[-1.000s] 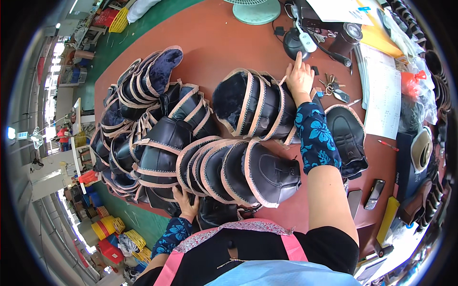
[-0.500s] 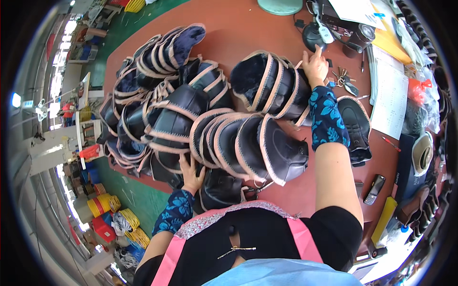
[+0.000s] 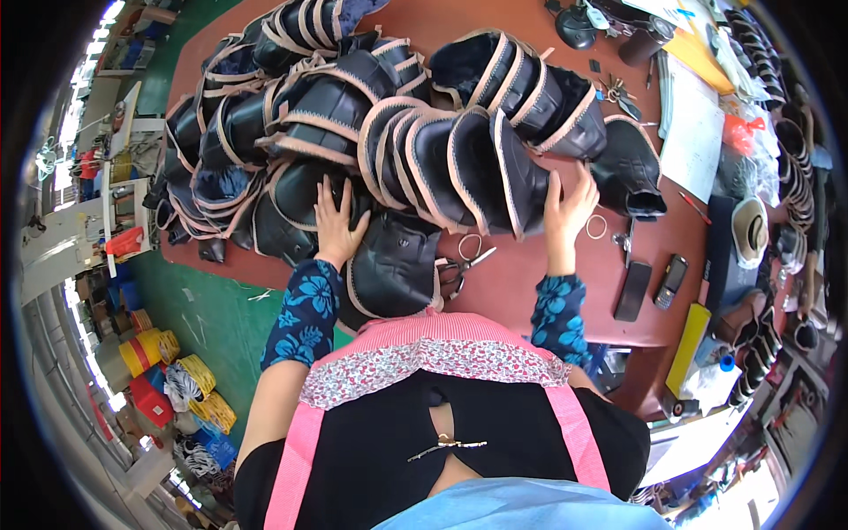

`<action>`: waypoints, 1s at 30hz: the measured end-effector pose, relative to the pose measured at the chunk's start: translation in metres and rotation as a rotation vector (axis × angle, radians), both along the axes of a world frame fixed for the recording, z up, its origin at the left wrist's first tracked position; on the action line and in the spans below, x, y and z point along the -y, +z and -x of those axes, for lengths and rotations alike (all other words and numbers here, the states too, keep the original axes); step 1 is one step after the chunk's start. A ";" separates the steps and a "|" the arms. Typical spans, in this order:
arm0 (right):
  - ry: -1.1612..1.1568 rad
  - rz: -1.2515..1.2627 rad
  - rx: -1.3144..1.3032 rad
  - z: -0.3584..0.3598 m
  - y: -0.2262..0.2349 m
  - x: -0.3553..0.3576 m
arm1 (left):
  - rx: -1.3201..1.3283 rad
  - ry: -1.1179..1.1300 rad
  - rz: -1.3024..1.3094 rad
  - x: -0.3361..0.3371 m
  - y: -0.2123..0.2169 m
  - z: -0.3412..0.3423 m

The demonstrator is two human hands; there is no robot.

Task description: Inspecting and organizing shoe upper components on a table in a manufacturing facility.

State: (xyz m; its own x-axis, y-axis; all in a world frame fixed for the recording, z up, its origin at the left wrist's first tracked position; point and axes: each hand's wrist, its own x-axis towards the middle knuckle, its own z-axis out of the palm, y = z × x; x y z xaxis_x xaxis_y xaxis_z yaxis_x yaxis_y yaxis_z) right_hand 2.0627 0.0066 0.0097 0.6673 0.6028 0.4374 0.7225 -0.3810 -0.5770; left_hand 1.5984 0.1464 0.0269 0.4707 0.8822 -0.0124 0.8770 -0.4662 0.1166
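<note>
Black leather shoe uppers with tan-bound edges and dark fluffy lining lie in heaps on the red-brown table. My left hand (image 3: 337, 225), fingers spread, rests on one black upper (image 3: 296, 199) at the heap's near side; another upper (image 3: 393, 265) lies beside it, close to my body. A nested stack of uppers (image 3: 442, 163) stretches across the middle. At its right end, my right hand (image 3: 570, 212) has thumb and fingers apart, holding nothing that I can see. Beyond that hand are a second nested stack (image 3: 530, 97) and a separate upper (image 3: 625, 168).
Scissors (image 3: 464, 265) lie near the table's front edge. To the right are a rubber band (image 3: 596, 227), a black phone (image 3: 632, 291), a keypad phone (image 3: 671, 281), keys (image 3: 618, 93), a red pen (image 3: 695, 208) and papers (image 3: 693, 132). A dark cup (image 3: 645, 42) stands farther back.
My right hand has come back from the far side of the second stack to the middle stack's right end. That second stack and the separate upper now lie closer together. My left hand stays on the heap.
</note>
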 end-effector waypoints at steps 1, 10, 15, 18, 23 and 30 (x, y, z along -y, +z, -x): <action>-0.093 0.080 -0.029 0.009 -0.020 0.025 | 0.009 0.000 -0.006 0.001 0.001 0.000; -0.086 -0.178 -0.126 0.025 0.048 0.059 | 0.164 0.011 0.123 0.009 0.028 0.004; -0.082 -0.136 -0.229 0.100 0.180 0.090 | 0.417 0.027 0.056 0.025 0.041 0.049; 0.079 -0.898 -1.005 0.237 0.268 0.079 | 0.839 -0.169 0.038 0.054 0.096 0.063; 0.953 -0.711 -2.461 0.377 0.196 0.095 | 1.723 -0.085 0.871 0.131 0.220 0.138; 1.138 -0.169 -2.825 0.571 0.146 0.087 | 1.940 0.129 0.958 0.183 0.238 0.334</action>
State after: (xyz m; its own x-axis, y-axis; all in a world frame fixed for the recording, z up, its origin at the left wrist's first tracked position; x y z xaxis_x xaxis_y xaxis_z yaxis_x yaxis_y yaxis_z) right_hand 1.4917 -0.0807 0.1555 -0.5640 0.8223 0.0760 -0.8137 -0.5691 0.1187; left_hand 1.2647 -0.0371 0.2651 0.3909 0.9185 -0.0598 -0.5817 0.2968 0.7573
